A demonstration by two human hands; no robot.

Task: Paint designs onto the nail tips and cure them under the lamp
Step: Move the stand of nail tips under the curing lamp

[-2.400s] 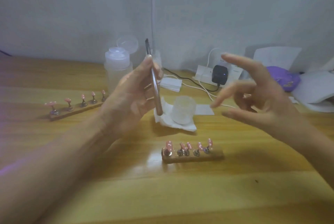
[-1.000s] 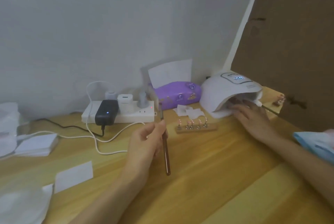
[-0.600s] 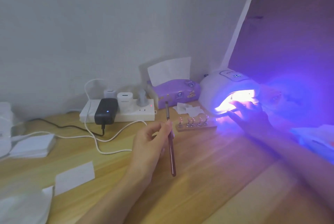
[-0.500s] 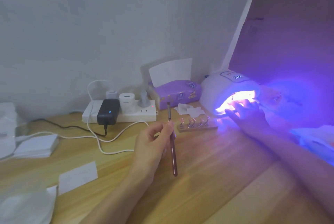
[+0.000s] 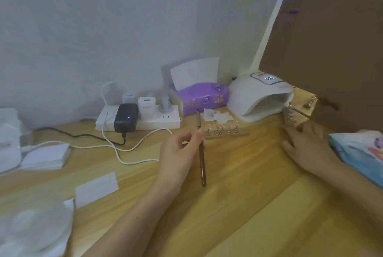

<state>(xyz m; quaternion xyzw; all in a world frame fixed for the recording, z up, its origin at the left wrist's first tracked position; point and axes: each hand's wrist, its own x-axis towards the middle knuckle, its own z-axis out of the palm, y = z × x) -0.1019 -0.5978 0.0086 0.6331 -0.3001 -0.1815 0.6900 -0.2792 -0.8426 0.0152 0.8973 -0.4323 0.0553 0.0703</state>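
My left hand [image 5: 178, 153] pinches a thin brown nail brush [image 5: 201, 153], bristles up, over the middle of the wooden table. A wooden stand of pink nail tips [image 5: 226, 132] sits just past the brush, in front of the white curing lamp [image 5: 259, 95]. The lamp's inside is dark and its top display is lit. Right of the lamp's mouth, my right hand [image 5: 306, 144] holds a second stand of nail tips [image 5: 291, 117] by its near end; this part is blurred. A third stand [image 5: 309, 102] lies behind, by the cardboard.
A white power strip [image 5: 145, 122] with chargers and trailing cables lies at the back. A purple tissue pack [image 5: 203, 97] stands left of the lamp. A brown cardboard panel [image 5: 331, 39] rises at right, a blue packet [image 5: 360, 153] below it. Paper pieces [image 5: 96, 186] lie at left.
The lamp's purple light has gone out. My right hand has drawn back from the lamp's mouth to the right, bringing a nail tip stand. The left hand still holds the brush.
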